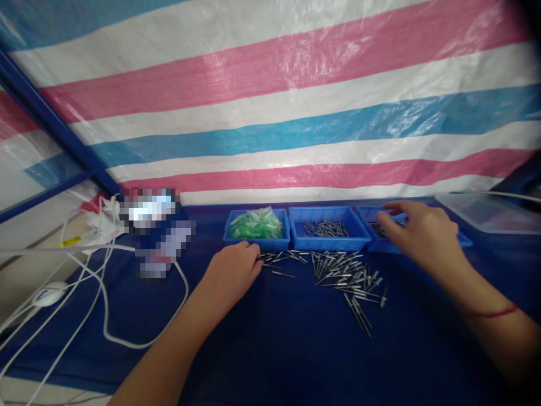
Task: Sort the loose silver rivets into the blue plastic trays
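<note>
My left hand (234, 269) rests on the blue cloth (274, 349) with its fingers curled at the left end of a scatter of thin metal pins (342, 276), just below the left blue tray (257, 230) holding green plastic pieces. What its fingers hold is hidden. My right hand (416, 232) reaches over the right blue tray (464, 240), fingers bent down into it where a few pins lie. The middle blue tray (327, 239) holds more metal pins.
White cables (105, 304) loop across the left of the cloth, with a white plug (48, 294) near the left edge. A clear plastic lid (490, 214) lies at the far right. A striped tarp (270, 101) rises behind the trays.
</note>
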Tool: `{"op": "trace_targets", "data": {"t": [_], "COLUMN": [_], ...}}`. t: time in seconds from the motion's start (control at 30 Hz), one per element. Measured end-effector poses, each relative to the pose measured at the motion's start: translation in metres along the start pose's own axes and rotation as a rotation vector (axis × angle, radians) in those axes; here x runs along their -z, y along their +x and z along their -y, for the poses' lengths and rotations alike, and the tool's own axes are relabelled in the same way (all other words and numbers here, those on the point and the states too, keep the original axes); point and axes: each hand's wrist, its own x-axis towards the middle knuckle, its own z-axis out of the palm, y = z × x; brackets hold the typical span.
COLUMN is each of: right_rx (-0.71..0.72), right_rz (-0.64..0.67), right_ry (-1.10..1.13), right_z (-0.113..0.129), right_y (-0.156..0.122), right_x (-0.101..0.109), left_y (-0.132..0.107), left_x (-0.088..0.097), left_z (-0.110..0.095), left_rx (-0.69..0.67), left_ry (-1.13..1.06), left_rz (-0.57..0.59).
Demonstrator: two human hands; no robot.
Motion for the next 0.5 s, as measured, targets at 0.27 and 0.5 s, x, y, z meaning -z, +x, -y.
{"op": "trace_targets", "data": {"t": [0.27,0.5], "right_rx": [0.301,0.621], "right_rz": [-0.063,0.198], "right_ry": [0.24,0.373], "right_z": [0.059,0.094], "right_y": [-0.027,-0.054], "right_x": [0.017,0.019], "left_y": [0.004,0.013], "left_x": [-0.015,-0.032], "left_z": [-0.004,-0.013], "left_rx": [-0.068,-0.173], "left_ry": [-0.075,-0.115], "left_rz": [0.05,-0.007]}}
